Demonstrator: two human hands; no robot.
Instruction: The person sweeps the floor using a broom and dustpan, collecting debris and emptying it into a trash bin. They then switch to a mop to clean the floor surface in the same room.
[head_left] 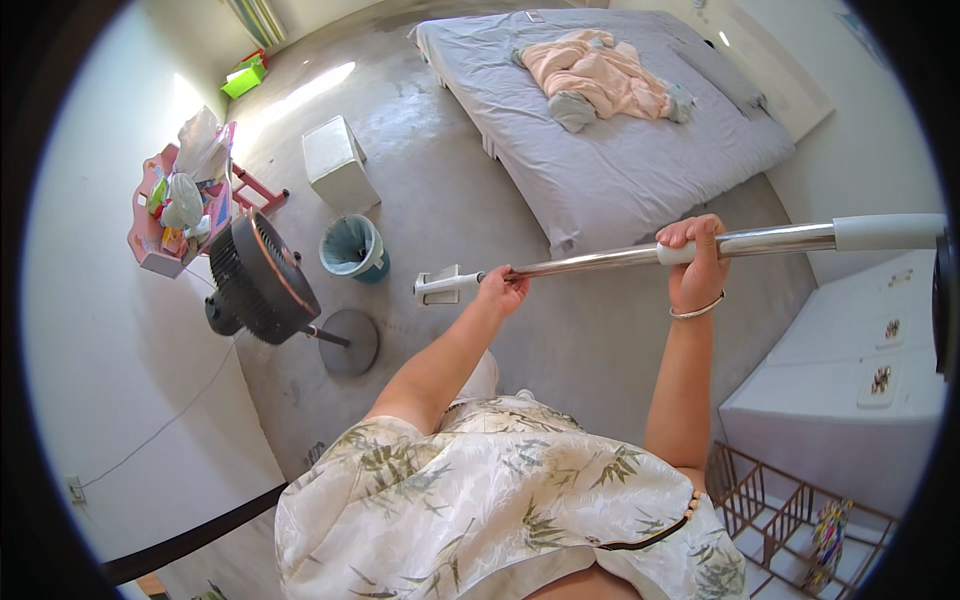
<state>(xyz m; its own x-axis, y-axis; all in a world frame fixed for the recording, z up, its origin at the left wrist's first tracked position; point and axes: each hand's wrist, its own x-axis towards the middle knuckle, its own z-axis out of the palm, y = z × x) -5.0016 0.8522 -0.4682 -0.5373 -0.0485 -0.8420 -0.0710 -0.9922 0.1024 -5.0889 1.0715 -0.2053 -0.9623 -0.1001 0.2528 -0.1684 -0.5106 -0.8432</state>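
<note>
A mop (590,262) with a shiny metal pole is held nearly level across my body. Its white plastic frame head (443,287) points left, and a white sleeve (885,233) covers the pole toward the right. My left hand (505,291) is closed on the pole just beside the head. Farther along, my right hand (692,258) wraps round the pole at a white grip, with a bracelet on the wrist. The right end of the mop runs to the picture's dark rim, where a dark round part is only partly visible.
A standing fan (265,275) and a lined bin (355,248) stand to the left, near a white stool (340,165) and a cluttered pink table (160,225). A bed (620,185) fills the far side. White cabinets (840,350) and a wooden rack (790,500) are at right.
</note>
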